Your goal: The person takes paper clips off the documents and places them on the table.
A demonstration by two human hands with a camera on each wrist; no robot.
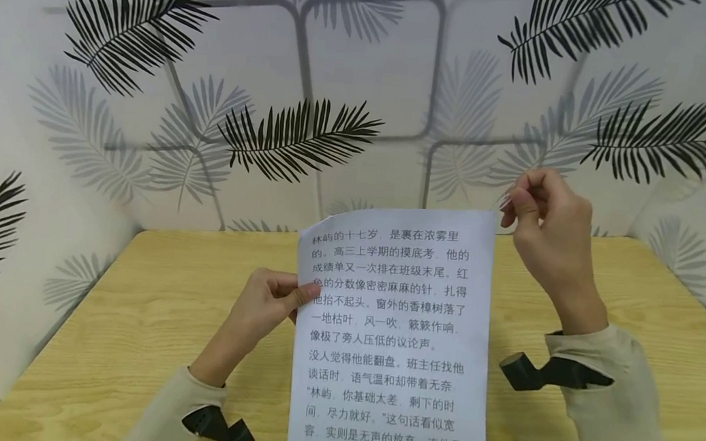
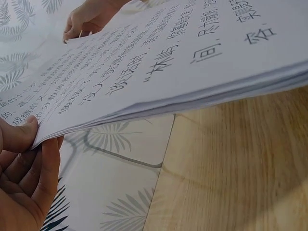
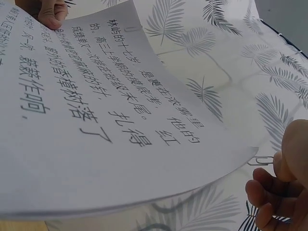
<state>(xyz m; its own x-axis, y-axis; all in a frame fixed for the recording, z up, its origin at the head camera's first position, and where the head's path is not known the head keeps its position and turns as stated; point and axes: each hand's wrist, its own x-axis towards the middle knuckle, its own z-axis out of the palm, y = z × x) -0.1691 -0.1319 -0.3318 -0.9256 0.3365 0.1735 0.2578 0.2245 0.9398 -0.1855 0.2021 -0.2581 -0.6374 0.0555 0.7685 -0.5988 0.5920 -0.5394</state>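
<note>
Pinching paperclip [image 3: 262, 160], clear only from right wrist

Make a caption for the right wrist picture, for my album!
Right hand pinching a paper clip by the corner of printed papers, left hand holding their edge.

Worktop [image 1: 170, 290]: yellowish, wood-grained. Backdrop [image 1: 366, 64], behind worktop: whitish, printed with black and grey fronds [image 1: 300, 139] and grey round-cornered outlines [image 1: 435, 69].
</note>
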